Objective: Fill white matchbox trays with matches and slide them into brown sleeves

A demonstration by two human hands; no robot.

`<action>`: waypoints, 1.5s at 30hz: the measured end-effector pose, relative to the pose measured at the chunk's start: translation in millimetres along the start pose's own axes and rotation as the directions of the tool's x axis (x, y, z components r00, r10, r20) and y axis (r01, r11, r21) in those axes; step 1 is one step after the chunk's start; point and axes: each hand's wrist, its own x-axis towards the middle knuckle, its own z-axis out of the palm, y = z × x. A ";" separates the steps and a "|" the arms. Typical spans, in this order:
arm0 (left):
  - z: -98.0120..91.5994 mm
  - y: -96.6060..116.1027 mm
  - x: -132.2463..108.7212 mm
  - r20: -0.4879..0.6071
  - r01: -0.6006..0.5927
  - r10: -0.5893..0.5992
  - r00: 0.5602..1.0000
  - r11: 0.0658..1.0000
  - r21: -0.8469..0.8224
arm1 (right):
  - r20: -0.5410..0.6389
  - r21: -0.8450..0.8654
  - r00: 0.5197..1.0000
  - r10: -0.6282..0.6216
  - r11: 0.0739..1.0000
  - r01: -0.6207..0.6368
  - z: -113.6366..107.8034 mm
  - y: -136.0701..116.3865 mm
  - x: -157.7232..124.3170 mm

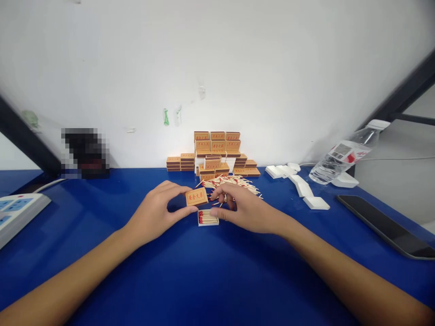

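Observation:
My left hand (159,206) pinches an orange-brown matchbox sleeve (196,197) with red lettering between thumb and forefinger, above the blue table. Just below and right of it lies a small white matchbox tray (208,223) filled with red-tipped matches (206,216). My right hand (241,206) is at the tray's right side. Its thumb tip overlaps the tray's upper right corner, while the forefinger is curled apart from the thumb; I see nothing held between them. Behind the right hand spreads a heap of loose matches (238,182), partly hidden by the fingers.
Several matchboxes (217,145) are stacked against the white wall. To the right are white trays (301,185), a tilted plastic bottle (346,154) and a dark phone (384,224). A power strip (23,213) lies at the left edge, with a blurred dark object (86,154) behind.

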 end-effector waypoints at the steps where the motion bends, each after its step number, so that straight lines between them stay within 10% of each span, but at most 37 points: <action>1: -2.0 -3.4 1.3 0.018 0.029 -0.029 0.999 1.000 0.007 | 0.051 -0.087 0.998 -0.025 0.996 0.029 -1.6 0.6 -1.3; 11: -8.2 -15.0 3.9 0.150 0.163 -0.151 0.977 0.984 -0.069 | 0.097 -0.142 0.994 -0.049 0.988 0.063 -23.6 18.5 5.3; 45: -1.7 -6.0 -0.6 0.164 0.014 -0.003 0.986 0.998 -0.062 | 0.054 0.063 0.999 0.008 0.998 -0.011 -31.8 7.7 4.2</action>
